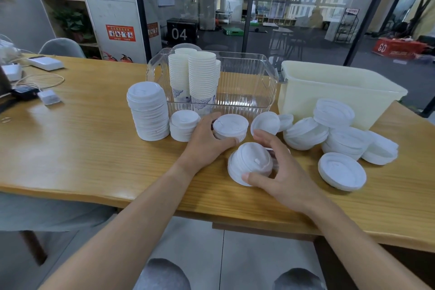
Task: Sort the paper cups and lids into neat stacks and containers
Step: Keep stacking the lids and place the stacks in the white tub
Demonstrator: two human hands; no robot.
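Note:
My left hand grips a short stack of white lids standing near the clear bin. My right hand holds a tilted bunch of white lids, thumb at its lower edge and fingers over the far side. A tall lid stack and a low lid stack stand to the left. Loose lid piles lie to the right, with a single lid flat near the front. Two stacks of paper cups stand in the clear plastic bin.
A cream plastic tub stands at the back right of the wooden table. Cables, a charger and small devices lie at the far left. A grey chair is behind the table. My knees show below the front edge.

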